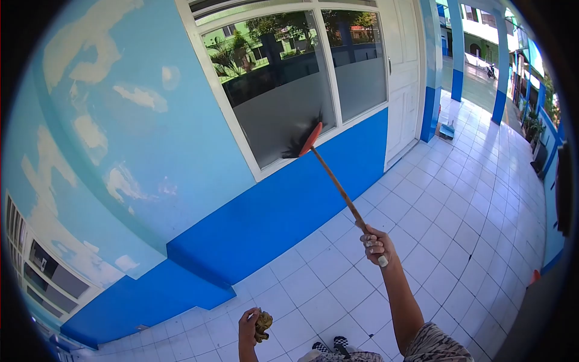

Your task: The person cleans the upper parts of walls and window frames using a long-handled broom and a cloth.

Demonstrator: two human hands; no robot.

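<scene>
The broom reaches up to the window, its red head and dark bristles at the lower right part of the left pane; whether the bristles press on the glass I cannot tell. White floor tiles spread below and to the right. The wall is light blue with pale patches, over a bright blue lower band. The window, white-framed with a greyish lower part, sits beside a white door. The right hand, whitish smears on it, has its fingers clenched around the broom's wooden handle, near its end. Lower down, the left hand grasps a crumpled olive-brown cloth in its fingers, well apart from the wall.
</scene>
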